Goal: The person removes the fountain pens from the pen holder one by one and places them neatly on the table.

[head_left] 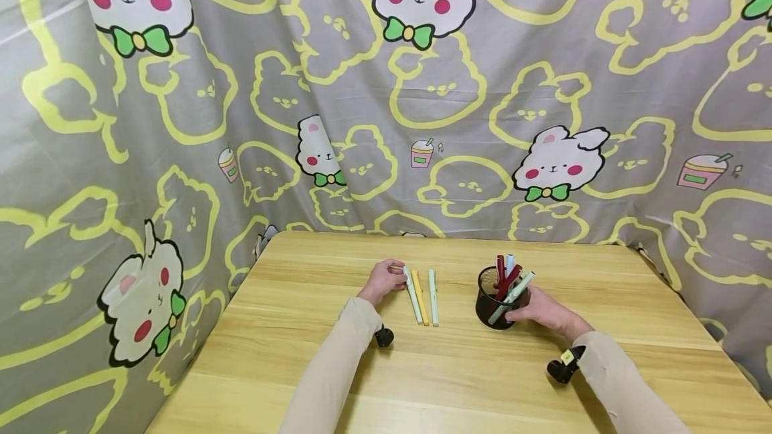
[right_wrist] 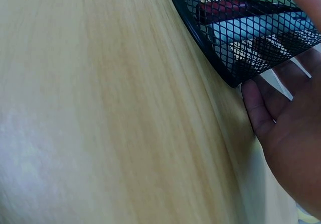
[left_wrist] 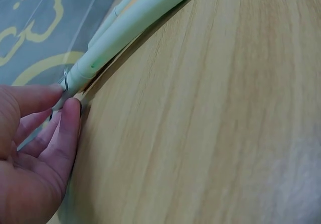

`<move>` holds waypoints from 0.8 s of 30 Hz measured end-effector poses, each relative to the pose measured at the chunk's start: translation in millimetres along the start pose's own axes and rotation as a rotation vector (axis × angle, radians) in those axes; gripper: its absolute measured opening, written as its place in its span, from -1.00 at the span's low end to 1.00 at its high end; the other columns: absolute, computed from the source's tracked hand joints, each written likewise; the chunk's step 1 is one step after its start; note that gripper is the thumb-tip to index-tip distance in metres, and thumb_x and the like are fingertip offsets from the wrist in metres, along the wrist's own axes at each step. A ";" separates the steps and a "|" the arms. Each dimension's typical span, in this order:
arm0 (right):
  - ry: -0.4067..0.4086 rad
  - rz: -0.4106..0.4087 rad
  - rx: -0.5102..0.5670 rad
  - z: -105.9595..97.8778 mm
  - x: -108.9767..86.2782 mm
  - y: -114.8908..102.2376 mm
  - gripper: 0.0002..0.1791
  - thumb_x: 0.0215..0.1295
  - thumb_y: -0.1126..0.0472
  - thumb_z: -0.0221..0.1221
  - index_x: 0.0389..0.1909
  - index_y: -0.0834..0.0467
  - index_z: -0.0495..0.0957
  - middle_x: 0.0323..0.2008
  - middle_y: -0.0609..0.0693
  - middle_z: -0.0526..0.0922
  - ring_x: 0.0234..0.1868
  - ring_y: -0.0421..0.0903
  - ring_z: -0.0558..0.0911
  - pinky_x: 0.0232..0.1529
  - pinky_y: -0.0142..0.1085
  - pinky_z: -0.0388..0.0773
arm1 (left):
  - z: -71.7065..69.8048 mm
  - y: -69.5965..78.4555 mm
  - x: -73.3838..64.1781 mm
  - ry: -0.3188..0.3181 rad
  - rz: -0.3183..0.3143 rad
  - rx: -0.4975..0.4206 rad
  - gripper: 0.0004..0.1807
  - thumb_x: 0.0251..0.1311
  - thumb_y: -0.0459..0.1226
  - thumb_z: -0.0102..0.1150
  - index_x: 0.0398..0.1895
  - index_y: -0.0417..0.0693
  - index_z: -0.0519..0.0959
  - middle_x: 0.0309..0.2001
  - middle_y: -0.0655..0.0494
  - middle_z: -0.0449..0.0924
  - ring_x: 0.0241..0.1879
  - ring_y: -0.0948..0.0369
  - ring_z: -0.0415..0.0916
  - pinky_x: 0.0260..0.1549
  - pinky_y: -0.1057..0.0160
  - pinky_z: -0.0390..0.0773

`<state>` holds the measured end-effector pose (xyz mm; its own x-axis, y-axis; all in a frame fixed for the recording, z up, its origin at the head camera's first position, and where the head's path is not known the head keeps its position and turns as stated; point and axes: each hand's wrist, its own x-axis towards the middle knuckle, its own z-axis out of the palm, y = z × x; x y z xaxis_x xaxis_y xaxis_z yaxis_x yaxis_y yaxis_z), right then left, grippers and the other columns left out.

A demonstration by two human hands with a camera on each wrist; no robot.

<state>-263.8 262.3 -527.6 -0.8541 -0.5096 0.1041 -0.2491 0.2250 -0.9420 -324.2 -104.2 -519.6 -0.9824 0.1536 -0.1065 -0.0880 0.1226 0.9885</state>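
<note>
My left hand (head_left: 386, 280) pinches the far end of a pale green pen (head_left: 413, 297) between thumb and fingers; the left wrist view shows the fingertips at the narrow end of this pen (left_wrist: 125, 28). Beside it on the table lie a yellow pen (head_left: 421, 297) and another pale green pen (head_left: 433, 297), roughly parallel. Off to the right stands a black mesh pen holder (head_left: 487, 310) with several dark red, pale blue and pale green pens leaning in it. My right hand (head_left: 545, 312) grips this holder (right_wrist: 246, 43) from its right side, thumb toward the front.
The wooden table (head_left: 458, 380) reaches back to a grey curtain (head_left: 362, 99) printed with yellow outlines and white cartoon animals. The curtain also hangs along the left and right sides. A black wrist camera (head_left: 384, 336) sits under the left sleeve, another camera (head_left: 563, 368) at the right.
</note>
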 end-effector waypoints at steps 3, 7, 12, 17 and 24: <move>-0.001 -0.001 0.002 -0.1 -0.2 -0.5 -0.26 0.05 0.38 0.35 0.22 0.50 0.22 0.08 0.40 0.45 0.00 -0.27 0.52 0.00 -0.49 0.41 | 0.2 -0.3 1.3 0.002 0.000 0.020 -0.64 0.12 -0.56 0.17 0.02 -0.42 0.46 -0.13 -0.23 0.55 -0.31 0.12 0.58 -0.31 0.22 0.65; -0.008 -0.008 0.002 -0.7 -0.4 0.1 -0.25 0.06 0.39 0.34 0.23 0.51 0.20 0.09 0.41 0.44 0.00 -0.27 0.52 0.00 -0.48 0.42 | 0.6 -1.5 3.2 -0.001 0.007 0.058 -0.65 0.11 -0.56 0.19 0.00 -0.42 0.47 -0.14 -0.21 0.59 -0.25 0.09 0.59 -0.32 0.22 0.65; -0.010 -0.013 0.001 -0.6 -0.5 1.2 -0.24 0.06 0.38 0.34 0.24 0.50 0.20 0.10 0.42 0.43 0.01 -0.26 0.52 0.00 -0.48 0.43 | 0.9 -1.3 2.4 -0.005 0.016 0.067 -0.65 0.11 -0.58 0.15 0.01 -0.46 0.46 -0.13 -0.24 0.57 -0.23 0.07 0.57 -0.34 0.22 0.65; -0.018 -0.010 0.006 -0.3 -1.1 0.9 -0.23 0.06 0.36 0.35 0.26 0.49 0.19 0.13 0.43 0.40 0.03 -0.27 0.51 0.02 -0.49 0.41 | 0.4 -1.6 0.5 -0.011 0.022 0.068 -0.64 0.11 -0.59 0.15 0.02 -0.46 0.45 -0.12 -0.26 0.56 -0.24 0.07 0.58 -0.33 0.22 0.65; -0.021 -0.021 0.017 0.4 -0.6 0.1 -0.23 0.07 0.38 0.34 0.26 0.50 0.18 0.14 0.46 0.38 0.04 -0.28 0.50 0.04 -0.50 0.39 | -2.1 1.1 -2.3 -0.020 0.022 0.074 -0.63 0.14 -0.55 0.15 0.05 -0.44 0.45 -0.08 -0.26 0.54 -0.20 0.06 0.57 -0.29 0.21 0.65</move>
<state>-263.2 262.3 -528.0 -0.8393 -0.5310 0.1171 -0.2587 0.2006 -0.9449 -322.3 -106.4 -518.1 -0.9805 0.1762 -0.0873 -0.0529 0.1913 0.9801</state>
